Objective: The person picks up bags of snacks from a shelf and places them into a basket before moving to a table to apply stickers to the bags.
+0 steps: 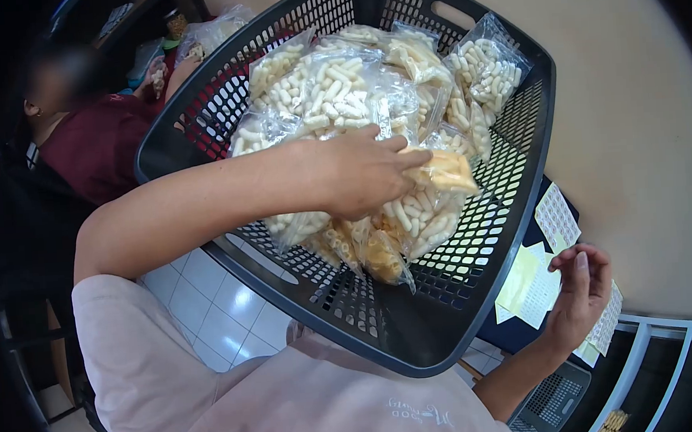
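Observation:
A large dark grey plastic basket is in front of my chest, heaped with clear bags of pale, finger-shaped puffs. My left hand reaches over the basket's near left rim and lies on the heap, palm down with fingers spread. Its index finger touches a bag of flat yellow pieces; the thumb is hidden. Below it is a bag of yellow ring-shaped snacks. To the right, outside the basket, my right hand hovers near printed label sheets, fingers loosely curled and nothing visible in them.
At the left, another person in a maroon top handles a plastic bag. A second grey basket is low on the right, beside a light-blue metal rack. A beige wall runs along the right; white floor tiles show below.

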